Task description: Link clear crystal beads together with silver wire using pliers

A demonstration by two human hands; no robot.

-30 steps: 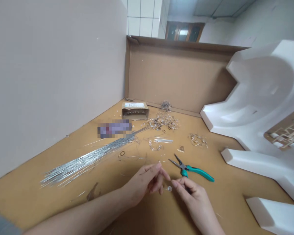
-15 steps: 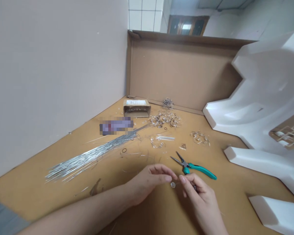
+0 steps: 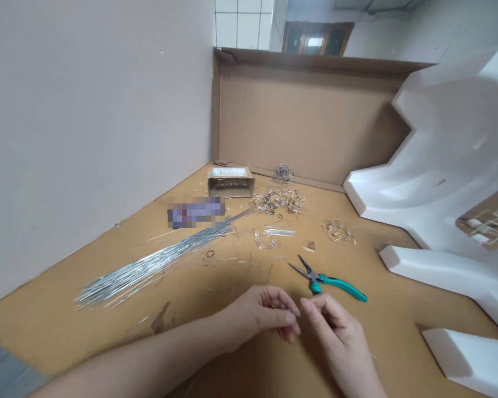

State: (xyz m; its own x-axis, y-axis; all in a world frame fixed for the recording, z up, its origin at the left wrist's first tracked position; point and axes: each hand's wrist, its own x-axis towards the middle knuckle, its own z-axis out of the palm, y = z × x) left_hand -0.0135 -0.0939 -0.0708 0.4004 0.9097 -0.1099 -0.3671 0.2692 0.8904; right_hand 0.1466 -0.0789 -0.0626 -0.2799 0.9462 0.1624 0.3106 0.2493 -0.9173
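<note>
My left hand (image 3: 265, 315) and my right hand (image 3: 336, 334) meet low over the cardboard surface (image 3: 108, 326), fingertips pinched together and touching. Whatever they pinch is too small to make out now. Teal-handled pliers (image 3: 327, 279) lie just beyond my right hand, jaws pointing left. A bundle of thin silver wires (image 3: 149, 265) stretches across the cardboard to the left of my hands. Loose clear beads and small metal rings (image 3: 280, 200) are scattered further back.
A small cardboard box (image 3: 230, 181) sits near the back corner beside a blurred packet (image 3: 196, 212). An upright cardboard wall (image 3: 299, 121) closes the back. White foam pieces (image 3: 440, 166) crowd the right side, and a plain wall (image 3: 87, 121) runs along the left.
My hands closed together; the small clear bead seen between the fingertips earlier is now hidden by the pinch. The view shifted slightly.
</note>
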